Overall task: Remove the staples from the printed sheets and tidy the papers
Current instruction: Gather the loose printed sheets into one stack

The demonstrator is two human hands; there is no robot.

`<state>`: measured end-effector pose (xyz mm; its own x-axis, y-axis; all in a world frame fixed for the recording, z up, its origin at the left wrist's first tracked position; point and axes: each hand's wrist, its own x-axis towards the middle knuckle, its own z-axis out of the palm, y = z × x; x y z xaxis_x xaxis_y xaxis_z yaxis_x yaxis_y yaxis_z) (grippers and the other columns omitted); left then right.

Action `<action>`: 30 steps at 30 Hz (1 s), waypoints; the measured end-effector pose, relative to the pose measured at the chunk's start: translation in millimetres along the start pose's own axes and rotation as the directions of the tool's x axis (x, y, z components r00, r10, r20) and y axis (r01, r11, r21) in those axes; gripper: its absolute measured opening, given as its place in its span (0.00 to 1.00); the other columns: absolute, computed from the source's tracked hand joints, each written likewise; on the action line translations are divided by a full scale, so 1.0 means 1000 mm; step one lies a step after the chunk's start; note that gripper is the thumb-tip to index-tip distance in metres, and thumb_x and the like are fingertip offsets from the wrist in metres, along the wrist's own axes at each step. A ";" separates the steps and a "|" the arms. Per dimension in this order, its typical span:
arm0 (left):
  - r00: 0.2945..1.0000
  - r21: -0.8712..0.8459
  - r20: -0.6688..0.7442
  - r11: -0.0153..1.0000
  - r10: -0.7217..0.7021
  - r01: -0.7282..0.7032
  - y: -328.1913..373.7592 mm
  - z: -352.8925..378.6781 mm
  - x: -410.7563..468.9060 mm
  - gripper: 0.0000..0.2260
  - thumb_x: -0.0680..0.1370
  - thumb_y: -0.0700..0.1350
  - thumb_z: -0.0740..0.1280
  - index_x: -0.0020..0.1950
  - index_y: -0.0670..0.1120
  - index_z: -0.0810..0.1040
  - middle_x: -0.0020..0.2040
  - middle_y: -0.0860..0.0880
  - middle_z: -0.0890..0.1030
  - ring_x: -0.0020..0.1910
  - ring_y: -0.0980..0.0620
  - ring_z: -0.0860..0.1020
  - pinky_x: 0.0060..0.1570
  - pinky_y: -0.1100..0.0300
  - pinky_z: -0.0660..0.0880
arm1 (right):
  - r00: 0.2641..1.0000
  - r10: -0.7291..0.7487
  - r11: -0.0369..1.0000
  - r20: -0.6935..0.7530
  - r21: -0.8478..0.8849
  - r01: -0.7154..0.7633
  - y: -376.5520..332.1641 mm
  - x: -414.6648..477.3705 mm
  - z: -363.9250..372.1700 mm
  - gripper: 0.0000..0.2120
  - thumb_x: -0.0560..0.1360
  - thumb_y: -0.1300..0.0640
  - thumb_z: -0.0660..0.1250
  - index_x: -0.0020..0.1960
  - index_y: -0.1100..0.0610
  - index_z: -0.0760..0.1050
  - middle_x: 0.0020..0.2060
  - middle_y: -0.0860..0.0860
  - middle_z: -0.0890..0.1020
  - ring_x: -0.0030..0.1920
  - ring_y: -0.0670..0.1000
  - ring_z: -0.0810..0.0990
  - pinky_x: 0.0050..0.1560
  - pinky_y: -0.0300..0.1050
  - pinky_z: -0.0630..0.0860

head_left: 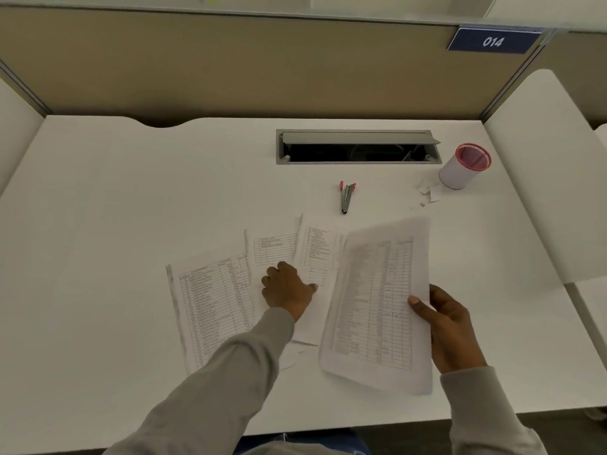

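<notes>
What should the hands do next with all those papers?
Probably the left hand should slide the loose white printed sheets fanned out on the white desk together. The right hand already holds one sheet of printed tables lifted off the desk, and the grey staple remover with pink tips lies untouched beyond, so gathering looks like the job now.

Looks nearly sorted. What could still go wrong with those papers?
The sheet in the right hand is pinched at one edge only and sags, so it may crease or slip. The left hand presses on fanned, overlapping papers; sliding them together could crumple one. The scraps by the cup could scatter.
</notes>
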<state>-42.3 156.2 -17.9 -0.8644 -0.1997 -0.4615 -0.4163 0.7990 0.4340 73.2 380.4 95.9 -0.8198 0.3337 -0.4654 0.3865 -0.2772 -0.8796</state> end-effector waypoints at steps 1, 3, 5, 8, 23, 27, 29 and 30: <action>1.000 -0.005 0.011 1.000 0.003 -0.003 0.000 -0.001 0.000 0.28 0.68 0.59 0.77 0.60 0.47 0.73 0.60 0.45 0.73 0.61 0.42 0.72 0.58 0.49 0.74 | 1.000 0.001 1.000 -0.012 -0.022 -0.001 0.000 0.000 0.001 0.15 0.73 0.64 0.69 0.60 0.61 0.78 0.55 0.58 0.84 0.53 0.63 0.84 0.49 0.55 0.83; 1.000 -0.062 0.019 0.998 0.020 -0.018 0.000 -0.001 0.000 0.26 0.69 0.56 0.78 0.59 0.47 0.73 0.60 0.45 0.74 0.61 0.42 0.73 0.59 0.49 0.74 | 1.000 0.000 0.998 -0.028 -0.063 -0.002 -0.001 0.002 0.002 0.12 0.75 0.66 0.68 0.58 0.61 0.78 0.53 0.58 0.84 0.52 0.63 0.84 0.50 0.57 0.82; 1.000 -0.159 0.014 0.987 0.027 -0.024 -0.001 -0.001 0.000 0.29 0.68 0.51 0.80 0.62 0.45 0.69 0.61 0.44 0.74 0.61 0.42 0.75 0.60 0.48 0.76 | 1.000 -0.010 0.995 -0.025 -0.103 0.007 -0.006 0.002 0.002 0.12 0.76 0.67 0.67 0.58 0.61 0.78 0.53 0.58 0.85 0.52 0.63 0.84 0.52 0.60 0.81; 1.000 -0.195 0.019 0.981 0.013 -0.009 0.000 0.000 0.001 0.34 0.67 0.50 0.80 0.65 0.43 0.66 0.62 0.43 0.75 0.62 0.41 0.75 0.61 0.49 0.75 | 1.000 -0.020 0.991 0.022 -0.133 0.023 -0.018 -0.001 0.005 0.14 0.74 0.64 0.68 0.60 0.60 0.77 0.53 0.58 0.85 0.52 0.62 0.84 0.53 0.62 0.81; 0.995 -0.208 0.062 0.976 0.079 -0.064 0.002 -0.013 0.005 0.10 0.82 0.43 0.58 0.61 0.41 0.69 0.56 0.43 0.77 0.54 0.42 0.77 0.55 0.50 0.74 | 0.992 -0.099 0.983 -0.077 -0.163 0.086 0.014 0.032 0.010 0.15 0.75 0.69 0.68 0.57 0.54 0.77 0.46 0.57 0.86 0.48 0.62 0.85 0.45 0.52 0.82; 0.984 -0.330 0.110 0.939 0.142 -0.098 -0.004 -0.015 0.007 0.14 0.75 0.47 0.71 0.33 0.47 0.70 0.32 0.51 0.77 0.31 0.54 0.73 0.31 0.62 0.72 | 0.980 -0.101 0.944 -0.169 -0.327 0.041 0.047 0.039 0.018 0.15 0.76 0.66 0.67 0.56 0.48 0.76 0.49 0.58 0.85 0.48 0.59 0.84 0.50 0.54 0.81; 0.974 -0.422 0.127 0.899 0.185 -0.116 -0.007 -0.021 0.007 0.17 0.74 0.50 0.73 0.31 0.47 0.69 0.30 0.52 0.76 0.30 0.55 0.72 0.29 0.65 0.69 | 0.975 -0.105 0.943 -0.196 -0.331 0.035 0.050 0.038 0.018 0.13 0.76 0.65 0.67 0.56 0.50 0.77 0.50 0.59 0.84 0.49 0.60 0.84 0.51 0.53 0.80; 0.966 -0.459 0.148 0.880 0.213 -0.124 -0.009 -0.026 0.006 0.16 0.74 0.51 0.73 0.34 0.46 0.73 0.32 0.51 0.78 0.31 0.55 0.74 0.31 0.65 0.71 | 0.975 -0.094 0.948 -0.201 -0.316 0.027 0.050 0.039 0.017 0.13 0.76 0.65 0.68 0.57 0.52 0.77 0.50 0.58 0.84 0.49 0.60 0.83 0.53 0.55 0.80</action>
<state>-50.8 132.7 -4.4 -0.8818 0.0611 -0.4677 -0.3888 0.4674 0.7939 53.9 364.0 35.4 -0.7508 0.5326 -0.3907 0.4783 0.0305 -0.8776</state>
